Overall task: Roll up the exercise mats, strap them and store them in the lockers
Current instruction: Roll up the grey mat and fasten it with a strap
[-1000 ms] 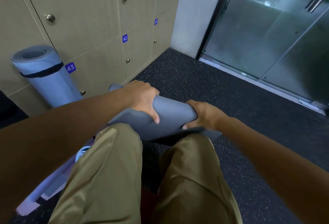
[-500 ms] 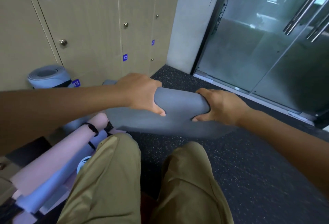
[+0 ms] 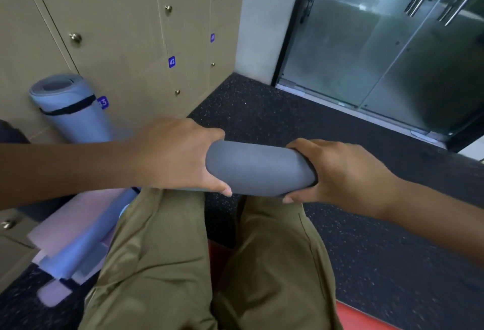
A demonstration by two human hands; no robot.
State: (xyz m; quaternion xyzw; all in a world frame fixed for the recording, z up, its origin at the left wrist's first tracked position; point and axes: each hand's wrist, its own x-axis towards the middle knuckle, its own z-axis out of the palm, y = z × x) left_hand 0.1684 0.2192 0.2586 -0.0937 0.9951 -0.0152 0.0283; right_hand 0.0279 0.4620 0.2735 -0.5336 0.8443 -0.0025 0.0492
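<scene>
Grey mat (image 3: 258, 168), rolled, unstrapped, held above knees: left hand (image 3: 174, 156) and right hand (image 3: 340, 170) each in closed grip round it; strapping judged next.

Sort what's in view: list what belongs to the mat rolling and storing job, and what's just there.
Part of the job:
grey mat, rolled, gripped by left hand and right hand
blue mat, rolled, black strap round it, leaning on the lockers
pink and blue mats on the floor

Just there:
glass door
red cushion
</scene>
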